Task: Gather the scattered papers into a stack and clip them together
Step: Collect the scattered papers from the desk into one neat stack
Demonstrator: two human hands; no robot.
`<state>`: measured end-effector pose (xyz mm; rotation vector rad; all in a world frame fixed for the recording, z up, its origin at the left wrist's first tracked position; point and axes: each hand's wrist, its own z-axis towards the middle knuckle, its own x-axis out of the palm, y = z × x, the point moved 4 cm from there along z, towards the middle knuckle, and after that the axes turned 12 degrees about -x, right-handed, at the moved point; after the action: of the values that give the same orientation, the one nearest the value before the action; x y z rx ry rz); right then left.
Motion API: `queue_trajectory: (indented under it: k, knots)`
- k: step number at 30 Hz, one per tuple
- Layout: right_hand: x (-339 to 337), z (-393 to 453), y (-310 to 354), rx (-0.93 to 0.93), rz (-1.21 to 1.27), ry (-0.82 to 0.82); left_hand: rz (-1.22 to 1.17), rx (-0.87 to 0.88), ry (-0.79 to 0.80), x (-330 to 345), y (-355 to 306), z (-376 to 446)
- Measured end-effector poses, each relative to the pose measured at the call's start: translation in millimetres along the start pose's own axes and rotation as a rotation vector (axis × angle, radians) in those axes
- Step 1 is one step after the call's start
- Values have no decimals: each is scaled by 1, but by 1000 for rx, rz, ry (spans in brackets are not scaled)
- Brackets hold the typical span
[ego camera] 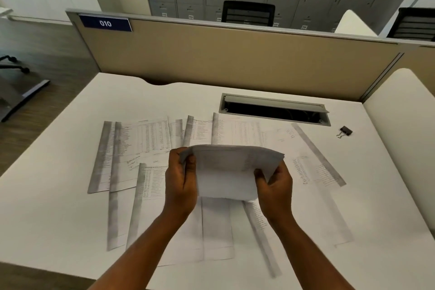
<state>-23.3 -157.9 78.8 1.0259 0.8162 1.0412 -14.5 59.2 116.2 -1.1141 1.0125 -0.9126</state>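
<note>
1 head-worn camera looks forward and steeply down, close over the white desk (70, 148), facing the partition (235, 59).

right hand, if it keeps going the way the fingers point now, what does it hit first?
The right hand grips the held sheets, fingers pointing up and left into them, so they come first. Beyond lie the scattered papers on the desk, though depth is unclear. The binder clip sits off that line.

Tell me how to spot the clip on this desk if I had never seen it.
Start at the long dark cable slot set into the white desk. Just right of its right end lies the clip, alone on bare desktop, clear of the papers. It is the only small black thing there, with thin wire handles.
</note>
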Motion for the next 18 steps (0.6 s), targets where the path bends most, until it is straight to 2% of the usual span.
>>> queue_trajectory:
  k: [2,4,7,10,12,14,15,18]
  knots:
    - [-4,1,7,-56,41,-18,-40,-16,-20,-2,0,1]
    - [-5,2,2,-58,41,40,-48,-75,-5,-1,10,2]
    - [-1,-3,-24,99,-58,126,13,-229,71,6,35,-5]
    - [-4,-8,-35,218,2,-6,35,-246,61,5,45,-9]
    - [-13,-3,-32,275,117,-149,24,-224,-55,-4,49,-8]
    - [-17,1,-33,379,315,-232,28,-322,-171,-15,65,-10]
    - [-18,1,-34,434,410,-256,4,-415,-177,-19,73,-13]
    - [-14,-6,-35,559,590,-275,-244,-637,29,-12,88,-24]
